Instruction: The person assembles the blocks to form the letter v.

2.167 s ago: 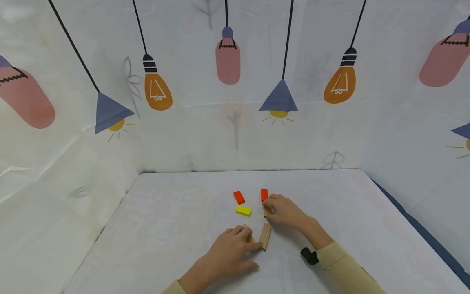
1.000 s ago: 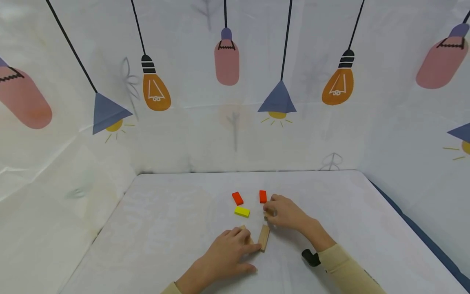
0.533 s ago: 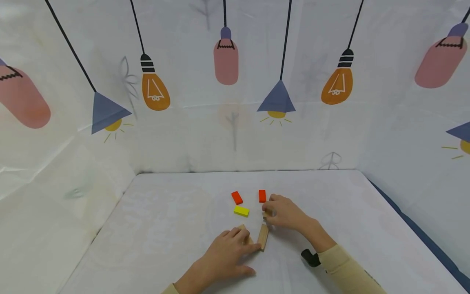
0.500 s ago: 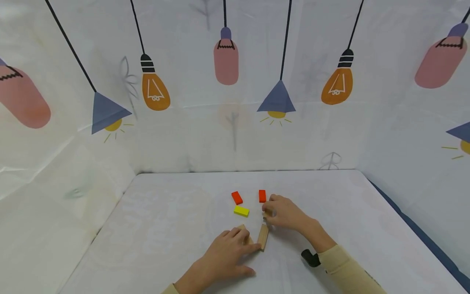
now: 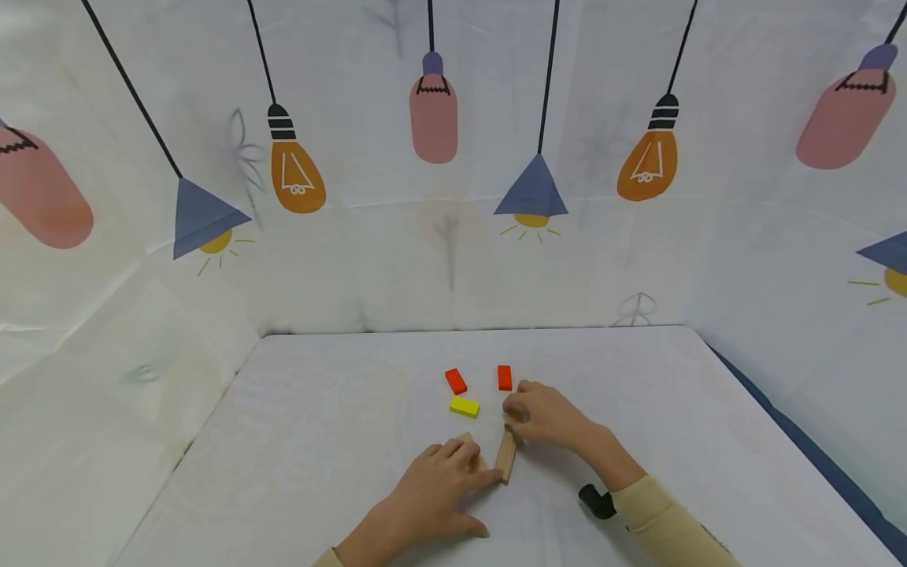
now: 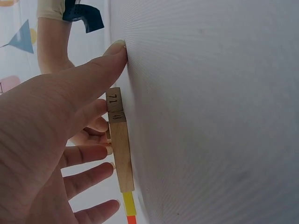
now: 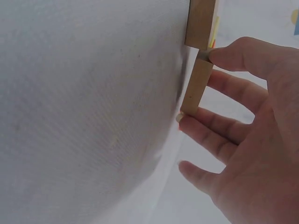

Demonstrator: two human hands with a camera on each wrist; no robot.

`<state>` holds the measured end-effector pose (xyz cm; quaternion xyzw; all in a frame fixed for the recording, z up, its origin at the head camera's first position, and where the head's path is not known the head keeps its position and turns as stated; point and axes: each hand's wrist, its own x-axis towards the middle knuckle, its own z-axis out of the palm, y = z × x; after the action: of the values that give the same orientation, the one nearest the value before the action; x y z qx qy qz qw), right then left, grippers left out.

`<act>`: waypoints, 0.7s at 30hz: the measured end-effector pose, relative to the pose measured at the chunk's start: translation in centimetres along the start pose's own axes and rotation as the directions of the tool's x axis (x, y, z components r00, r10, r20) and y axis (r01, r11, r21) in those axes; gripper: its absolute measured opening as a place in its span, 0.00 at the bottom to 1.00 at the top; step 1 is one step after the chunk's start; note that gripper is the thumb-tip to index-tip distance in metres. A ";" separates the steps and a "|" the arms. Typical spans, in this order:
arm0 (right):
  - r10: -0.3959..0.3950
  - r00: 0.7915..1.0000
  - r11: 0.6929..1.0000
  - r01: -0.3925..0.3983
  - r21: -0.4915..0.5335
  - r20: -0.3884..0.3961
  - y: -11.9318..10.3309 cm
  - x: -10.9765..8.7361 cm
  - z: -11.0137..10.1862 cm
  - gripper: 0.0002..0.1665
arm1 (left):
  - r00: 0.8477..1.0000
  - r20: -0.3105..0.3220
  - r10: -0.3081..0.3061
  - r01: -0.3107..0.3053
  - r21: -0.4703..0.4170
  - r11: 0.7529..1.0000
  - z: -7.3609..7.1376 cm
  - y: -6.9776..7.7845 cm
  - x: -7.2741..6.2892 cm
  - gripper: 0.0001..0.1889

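My left hand (image 5: 439, 488) rests on the white table with fingers extended and thumb apart. In the head view its fingers partly cover one plain wooden block (image 5: 466, 439), and the index fingertip touches the near end of a second wooden block (image 5: 506, 458). Block ends stamped 71 (image 6: 113, 99) and 48 (image 6: 117, 116) face the left wrist camera. A third wooden block (image 7: 197, 86) is pinched between thumb and fingers of my right hand (image 5: 546, 416), its near end right at the far end of the second block.
Beyond the hands lie two red blocks (image 5: 456, 381) (image 5: 505, 377) and a yellow block (image 5: 464, 406). The table (image 5: 319, 441) meets a white, lamp-patterned sheet (image 5: 453, 260) at the back. A black wrist device (image 5: 597, 502) sits by the right sleeve.
My right hand has drawn its wooden block a little nearer, narrowing the gap to the second block. The left hand stays in place; the view has shifted slightly.
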<state>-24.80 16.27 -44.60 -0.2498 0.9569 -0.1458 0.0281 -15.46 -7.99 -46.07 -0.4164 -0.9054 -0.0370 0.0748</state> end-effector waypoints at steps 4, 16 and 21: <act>0.010 1.000 1.000 -0.010 0.011 0.010 0.0 -0.1 0.0 0.14 | 1.000 -0.002 -0.002 0.002 0.000 1.000 0.1 0.0 0.0 0.36; -0.002 1.000 1.000 0.001 0.030 0.001 0.2 -0.4 0.0 0.11 | 1.000 -0.019 0.004 -0.004 0.002 1.000 0.4 -0.2 0.1 0.36; -0.011 1.000 0.999 0.012 0.032 -0.013 0.4 -0.2 0.3 0.10 | 0.999 -0.031 0.014 -0.013 0.024 1.000 0.5 -0.2 0.0 0.36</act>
<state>-24.78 16.63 -45.02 -0.2539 0.9531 -0.1629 0.0253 -15.72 -8.05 -46.54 -0.4209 -0.9016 -0.0322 0.0939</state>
